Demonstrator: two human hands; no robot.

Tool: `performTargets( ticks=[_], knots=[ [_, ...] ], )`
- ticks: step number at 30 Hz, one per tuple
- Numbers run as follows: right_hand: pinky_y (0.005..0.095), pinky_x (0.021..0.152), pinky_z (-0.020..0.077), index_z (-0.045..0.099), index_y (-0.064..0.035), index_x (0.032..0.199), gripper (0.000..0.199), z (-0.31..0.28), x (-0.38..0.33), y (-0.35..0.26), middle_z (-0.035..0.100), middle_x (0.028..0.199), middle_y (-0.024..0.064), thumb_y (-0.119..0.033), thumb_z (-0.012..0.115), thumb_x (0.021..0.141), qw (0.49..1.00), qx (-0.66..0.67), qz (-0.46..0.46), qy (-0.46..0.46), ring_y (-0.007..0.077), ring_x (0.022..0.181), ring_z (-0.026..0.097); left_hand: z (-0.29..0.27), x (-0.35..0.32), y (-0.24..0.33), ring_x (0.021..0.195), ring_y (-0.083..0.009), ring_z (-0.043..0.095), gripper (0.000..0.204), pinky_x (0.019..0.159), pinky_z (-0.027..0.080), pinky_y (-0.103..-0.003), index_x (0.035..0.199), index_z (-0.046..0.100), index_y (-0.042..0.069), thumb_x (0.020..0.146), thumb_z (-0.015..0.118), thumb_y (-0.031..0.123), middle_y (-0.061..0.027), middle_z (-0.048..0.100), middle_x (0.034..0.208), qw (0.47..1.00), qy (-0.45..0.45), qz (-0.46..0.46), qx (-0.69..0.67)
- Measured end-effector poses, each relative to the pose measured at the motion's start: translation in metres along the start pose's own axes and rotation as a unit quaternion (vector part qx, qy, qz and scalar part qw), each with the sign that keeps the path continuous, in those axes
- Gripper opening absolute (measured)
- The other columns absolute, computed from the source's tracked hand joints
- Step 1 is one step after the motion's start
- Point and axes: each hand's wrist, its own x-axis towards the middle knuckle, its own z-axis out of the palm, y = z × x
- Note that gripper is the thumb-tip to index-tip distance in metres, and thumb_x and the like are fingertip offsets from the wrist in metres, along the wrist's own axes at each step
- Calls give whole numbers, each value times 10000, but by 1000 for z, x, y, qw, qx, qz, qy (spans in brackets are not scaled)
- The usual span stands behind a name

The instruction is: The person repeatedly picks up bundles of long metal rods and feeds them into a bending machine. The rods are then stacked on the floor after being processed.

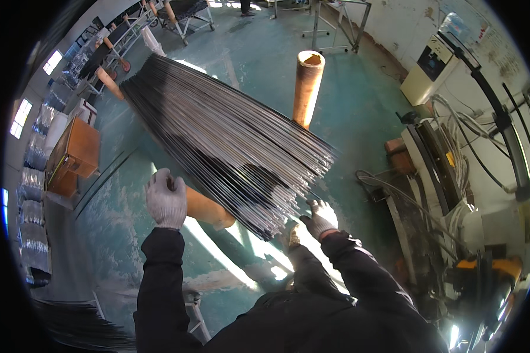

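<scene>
Thin dark metal rods point(229, 144) lie in a fanned bundle across brown tubular supports point(307, 87), their near ends being evened up, I judge: the gloved right hand point(320, 216) spreads open against them, the left hand point(166, 200), loosely curled, grips nothing; next comes a square push.

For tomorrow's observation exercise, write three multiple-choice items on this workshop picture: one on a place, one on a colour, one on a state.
1. Where is the right hand?
A. at the near ends of the rod bundle
B. on the orange box
C. on the machine

2. What colour is the floor?
A. red
B. teal green
C. white

3. How is the left hand?
A. bare, flat on the floor
B. gloved, raised beside the bundle
C. gripping a hammer

Answers: A, its fingers reach the rod tips; B, painted teal throughout; B, white glove, gripping nothing visible.
</scene>
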Motion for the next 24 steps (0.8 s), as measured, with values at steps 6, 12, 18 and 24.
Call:
performTargets(
  ticks=[6, 12, 18, 24],
  knots=[
    [546, 1241, 429, 531, -24, 1608, 864, 71, 182, -11, 573, 1590, 246, -470, 859, 944, 992, -121, -43, -6, 437, 1515, 495, 21, 26, 0, 1113, -443, 718, 262, 985, 589, -504, 1230, 712, 5, 984, 737, 93, -211, 755, 1233, 999, 27, 44, -12],
    [555, 1122, 492, 628, -19, 1424, 816, 118, 237, -20, 648, 1398, 227, -524, 914, 850, 988, -143, 45, 30, 437, 1319, 597, 29, 21, -5, 1174, -480, 701, 343, 984, 594, -538, 1267, 676, -27, 929, 714, 13, -269, 716, 1347, 999, -5, -26, -41],
    [550, 894, 595, 720, -75, 1042, 270, 97, 250, -23, 702, 1199, 203, -333, 782, 990, 989, -67, 129, 12, 417, 1101, 706, 27, 26, -5, 1184, -495, 698, 376, 996, 590, -563, 1280, 658, -23, 905, 687, -13, -282, 708, 1374, 1000, -14, 9, 9],
    [568, 981, 598, 665, -39, 1234, 424, 92, 252, -20, 690, 1256, 250, -358, 798, 987, 977, -173, 62, -105, 458, 1203, 694, 27, 26, -2, 1198, -494, 698, 390, 1013, 590, -563, 1283, 655, -29, 893, 671, -26, -278, 716, 1366, 1000, -14, -2, 10]
  ],
)
